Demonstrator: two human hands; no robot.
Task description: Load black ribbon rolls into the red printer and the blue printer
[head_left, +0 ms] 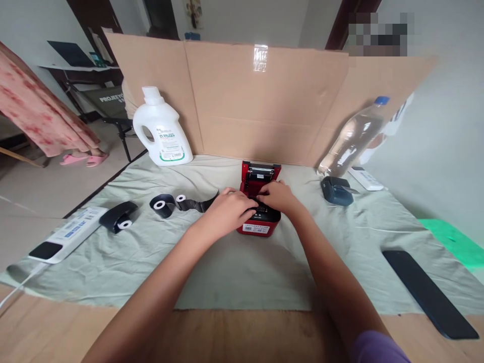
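A small red and black printer (259, 228) stands on the cloth in front of me, its lid (260, 171) raised. From the left, my left hand (235, 206) reaches over its edge with fingers curled into the opening. My right hand (279, 195) comes in from the other side, fingertips bent down and close to the left ones. Both hands are closed at the tips, but whatever they grip inside is hidden. A dark strip (200, 205) with a white-cored roll (181, 198) trails out beside my left hand. Further left lies a black roll (162, 205) with a white core.
A black roll (120, 217) touches a white power strip (71, 234) at left. A white detergent bottle (166, 133) and a clear bottle (351, 133) stand before a cardboard screen (264, 101). At right are a dark device (336, 191) and a phone (429, 292). A person's legs show behind.
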